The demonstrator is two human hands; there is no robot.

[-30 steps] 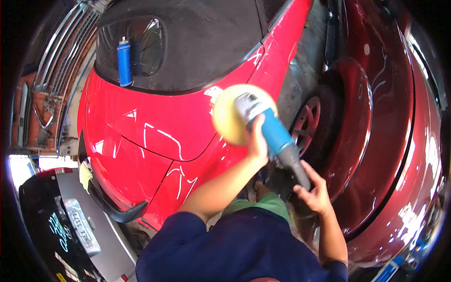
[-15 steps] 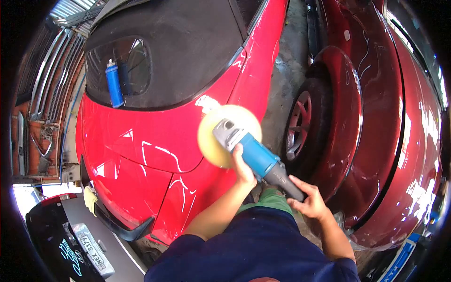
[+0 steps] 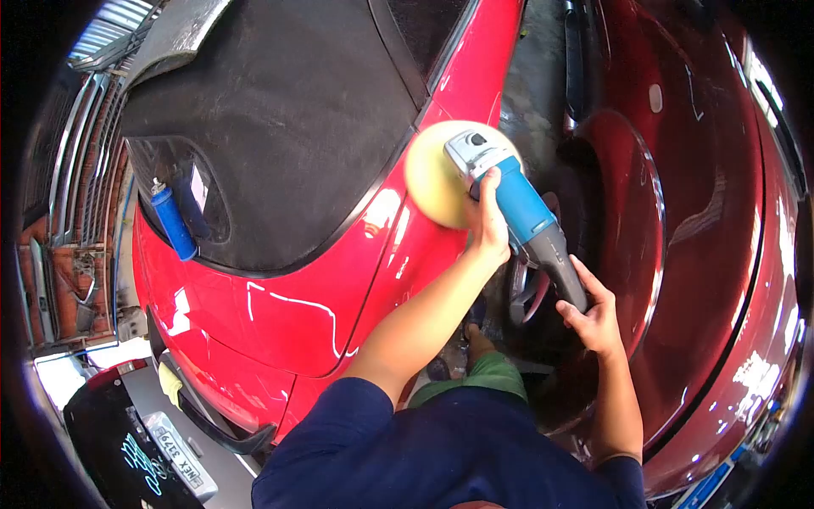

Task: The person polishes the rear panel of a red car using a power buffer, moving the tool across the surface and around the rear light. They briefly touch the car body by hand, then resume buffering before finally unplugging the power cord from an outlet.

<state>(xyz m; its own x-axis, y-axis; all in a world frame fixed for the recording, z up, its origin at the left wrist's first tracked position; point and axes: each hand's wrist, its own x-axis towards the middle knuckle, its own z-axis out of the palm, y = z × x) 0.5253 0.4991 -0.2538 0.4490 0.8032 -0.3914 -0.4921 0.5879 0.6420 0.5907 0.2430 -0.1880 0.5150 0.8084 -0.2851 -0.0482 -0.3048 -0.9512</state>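
A blue and black power polisher [image 3: 521, 202] with a round yellow pad [image 3: 437, 174] is held across both hands. My left hand [image 3: 490, 222] is wrapped round its front body, close behind the metal head. My right hand [image 3: 591, 312] grips the black rear handle. The pad lies over the side of the bright red car [image 3: 339, 297], near the edge of its black soft top [image 3: 280, 110]; whether it touches the paint cannot be made out. A blue bottle [image 3: 174, 222] lies on the soft top's rear window.
A dark red car [image 3: 704, 229] stands close on the right, with its wheel [image 3: 532, 293] beside the gap. At the lower left are a black and grey car [image 3: 110, 433] and a yellow cloth [image 3: 170, 383] on the red car's bumper.
The view has shifted along the red car. The polisher, held by both hands, has moved from the rear panel forward and right along its side.
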